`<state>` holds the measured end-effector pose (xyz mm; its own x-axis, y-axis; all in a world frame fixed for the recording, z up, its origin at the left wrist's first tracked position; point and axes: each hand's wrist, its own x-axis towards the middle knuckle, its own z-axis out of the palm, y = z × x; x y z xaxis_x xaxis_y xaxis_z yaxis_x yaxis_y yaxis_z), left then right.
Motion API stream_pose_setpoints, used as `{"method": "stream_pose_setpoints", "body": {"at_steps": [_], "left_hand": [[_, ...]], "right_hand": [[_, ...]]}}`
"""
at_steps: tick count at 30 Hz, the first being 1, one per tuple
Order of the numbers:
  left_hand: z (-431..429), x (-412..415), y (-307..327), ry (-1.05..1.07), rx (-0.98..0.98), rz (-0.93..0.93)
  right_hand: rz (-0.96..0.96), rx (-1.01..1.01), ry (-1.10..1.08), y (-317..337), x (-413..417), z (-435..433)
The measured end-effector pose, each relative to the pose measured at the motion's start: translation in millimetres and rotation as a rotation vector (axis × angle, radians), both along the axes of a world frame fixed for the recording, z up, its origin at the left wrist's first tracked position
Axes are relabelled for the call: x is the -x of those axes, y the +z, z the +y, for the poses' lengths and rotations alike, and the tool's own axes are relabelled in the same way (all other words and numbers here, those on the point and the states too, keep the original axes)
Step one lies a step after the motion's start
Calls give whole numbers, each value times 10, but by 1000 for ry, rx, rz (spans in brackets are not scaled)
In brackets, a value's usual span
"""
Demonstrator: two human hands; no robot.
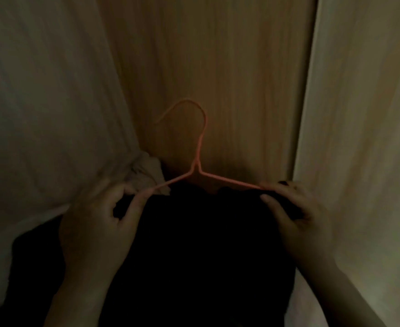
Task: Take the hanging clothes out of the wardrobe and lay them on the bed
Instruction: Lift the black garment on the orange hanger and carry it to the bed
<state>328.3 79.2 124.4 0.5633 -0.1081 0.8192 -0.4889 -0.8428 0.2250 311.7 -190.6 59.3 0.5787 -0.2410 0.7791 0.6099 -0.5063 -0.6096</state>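
Dim light shows a tan wood-grain panel [229,74] between pale cloth [43,95] and a pale board [364,119].

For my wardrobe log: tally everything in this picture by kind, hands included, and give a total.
Hanger: 1
Black garment: 1
Pale cloth: 1
Hands: 2 (left hand, right hand)
Total: 5

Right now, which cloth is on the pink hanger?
The black garment in the middle, its shoulders over the pink hanger; the left fabric and the right fabric are pale.
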Motion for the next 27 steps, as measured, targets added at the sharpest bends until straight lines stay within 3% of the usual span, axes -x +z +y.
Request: {"method": "stream_pose_setpoints", "body": {"at_steps": [10, 22, 27], "left_hand": [[-385, 559, -755, -267, -7, 219], [-1741, 1400, -1075, -630, -17, 435], [-2465, 2013, -1099, -712, -135, 359]], "right_hand": [[194, -39, -288, -694, 1368, -190], [220, -145, -721, -1014, 2911, -1005], [216, -245, -822, -1221, 3782, -1425]]}}
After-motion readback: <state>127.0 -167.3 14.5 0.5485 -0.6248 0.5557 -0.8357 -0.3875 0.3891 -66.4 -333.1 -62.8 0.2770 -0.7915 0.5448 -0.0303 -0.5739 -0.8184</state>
